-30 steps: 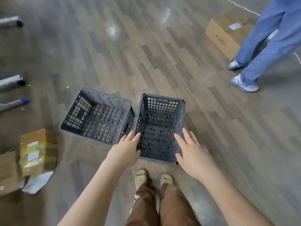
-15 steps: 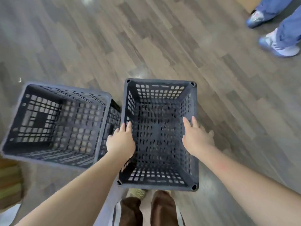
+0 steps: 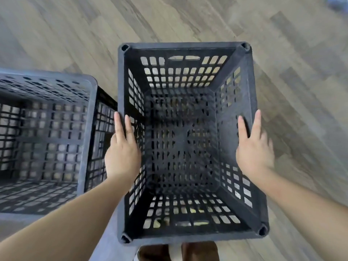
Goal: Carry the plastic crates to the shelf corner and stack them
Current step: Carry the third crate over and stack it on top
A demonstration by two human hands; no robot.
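A black perforated plastic crate [image 3: 181,78] stands open-topped on the wooden floor right below me and fills the middle of the view. My left hand [image 3: 122,153] lies flat on its left rim, fingers straight and pointing away from me. My right hand [image 3: 254,149] rests the same way on the right rim, partly over the outer side. Neither hand is curled around the rim. A second, grey crate [image 3: 47,132] stands close beside the black one on its left, cut off by the frame edge.
Wood-pattern floor [image 3: 291,81] spreads out beyond and to the right of the crates. My brown trouser legs [image 3: 178,251] show just under the black crate's near edge. A blurred bluish shape [image 3: 339,4] sits in the top right corner.
The view has dropped closer over the black crate. Both hands have slid from its near corners onto the middle of its side rims. The other person's legs have left the frame.
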